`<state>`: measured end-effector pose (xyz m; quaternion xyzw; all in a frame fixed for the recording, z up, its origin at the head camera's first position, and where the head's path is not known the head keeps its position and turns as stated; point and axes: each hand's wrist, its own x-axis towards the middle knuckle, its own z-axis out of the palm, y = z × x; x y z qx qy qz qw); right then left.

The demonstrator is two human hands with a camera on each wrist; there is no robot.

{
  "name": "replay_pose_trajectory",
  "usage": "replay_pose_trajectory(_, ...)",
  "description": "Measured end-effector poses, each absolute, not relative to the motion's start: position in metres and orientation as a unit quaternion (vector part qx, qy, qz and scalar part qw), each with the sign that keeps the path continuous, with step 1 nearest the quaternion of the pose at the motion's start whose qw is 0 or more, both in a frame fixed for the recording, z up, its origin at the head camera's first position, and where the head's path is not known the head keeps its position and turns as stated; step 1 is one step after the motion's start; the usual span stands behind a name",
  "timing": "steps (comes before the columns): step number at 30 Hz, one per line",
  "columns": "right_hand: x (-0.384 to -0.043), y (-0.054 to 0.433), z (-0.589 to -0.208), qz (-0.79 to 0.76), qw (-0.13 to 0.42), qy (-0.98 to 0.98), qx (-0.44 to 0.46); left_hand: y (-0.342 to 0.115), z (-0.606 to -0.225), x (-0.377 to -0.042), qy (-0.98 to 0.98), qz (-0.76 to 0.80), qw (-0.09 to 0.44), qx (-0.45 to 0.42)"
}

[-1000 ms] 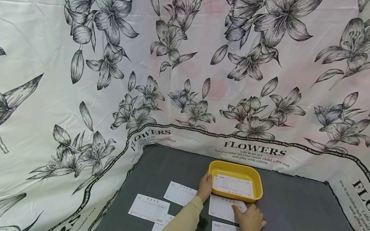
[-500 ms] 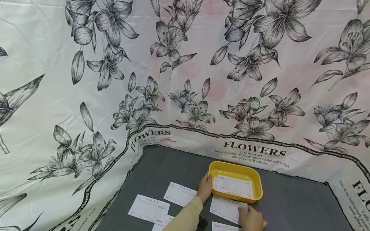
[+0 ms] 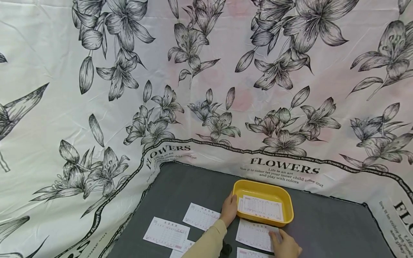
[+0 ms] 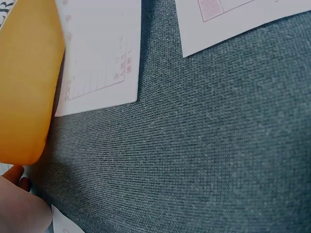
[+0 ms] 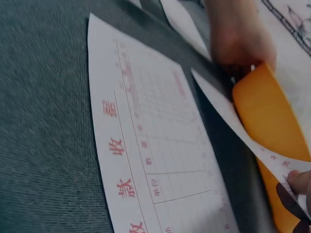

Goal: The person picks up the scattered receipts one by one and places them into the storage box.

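My left hand (image 3: 229, 209) grips the left rim of a yellow plastic tray (image 3: 288, 202); printed white receipt slips (image 3: 262, 208) lie inside it. Just in front of the tray, my right hand (image 3: 285, 245) pinches the right end of another receipt slip (image 3: 253, 234) between thumb and fingers. That slip (image 5: 228, 109) bends upward toward the thumb (image 5: 299, 182) in the right wrist view and passes close along the tray's orange-looking side (image 5: 267, 102). In the left wrist view only part of the left hand (image 4: 22, 206) shows, under the tray's corner (image 4: 29, 116).
More receipt slips lie on the dark grey cloth (image 3: 326, 229): two at left (image 3: 166, 233) (image 3: 201, 215), one partly under the left sleeve (image 3: 206, 240), one at the front edge (image 3: 251, 253). A flower-printed curtain (image 3: 206, 118) hangs behind the table.
My right hand has shifted slightly right and down, and the slip in front of the tray has slid a little right with it. The left hand and tray stay put.
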<state>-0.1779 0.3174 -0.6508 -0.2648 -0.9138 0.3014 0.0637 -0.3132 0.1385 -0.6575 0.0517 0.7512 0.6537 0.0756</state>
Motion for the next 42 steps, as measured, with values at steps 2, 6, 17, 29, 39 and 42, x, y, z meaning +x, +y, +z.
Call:
replay_pose_trajectory(2,-0.175,0.317,-0.647,0.303,0.056,-0.914,-0.265,0.138,-0.658,-0.313,0.753,0.652,0.074,0.049)
replay_pose_trajectory(6,-0.167,0.316,-0.637,0.309,0.060,-0.913,-0.258,0.138,-0.659,-0.314,0.755,0.650,0.070,0.046)
replay_pose_trajectory(17,-0.149,0.309,-0.606,0.280,0.233,-0.902,-0.233,0.137,-0.658,-0.313,0.758,0.647,0.051,0.063)
replay_pose_trajectory(29,-0.169,0.327,-0.565,0.290,0.311,-0.886,-0.184,0.138,-0.655,-0.314,0.753,0.652,0.063,0.052)
replay_pose_trajectory(39,-0.211,0.347,-0.552,0.322,0.294,-0.886,-0.158,0.139,-0.656,-0.316,0.760,0.646,0.064,0.045)
replay_pose_trajectory(42,-0.222,0.352,-0.553,0.325,0.280,-0.889,-0.157,0.139,-0.656,-0.316,0.759,0.646,0.065,0.047)
